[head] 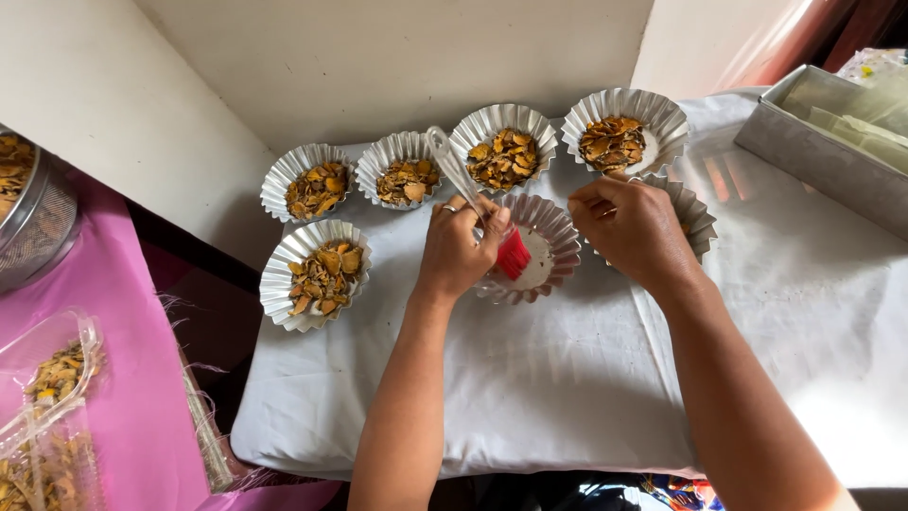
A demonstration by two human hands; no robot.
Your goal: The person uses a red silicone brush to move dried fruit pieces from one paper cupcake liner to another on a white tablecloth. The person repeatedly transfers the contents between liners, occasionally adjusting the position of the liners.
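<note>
At the centre of the frame, the left hand point(457, 248), fingers closed on a red-bristled brush point(512, 254), coats an empty fluted foil cup point(551, 230); even strokes seem advisable while the right hand point(629, 227), fingers curled, steadies a neighbouring cup point(698, 220).

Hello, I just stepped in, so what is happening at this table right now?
A person's left hand holds a clear-handled brush with red bristles inside an empty fluted foil cup. The right hand rests beside it, over another foil cup. Five filled foil cups of dried orange-brown pieces sit around them on the white cloth.
</note>
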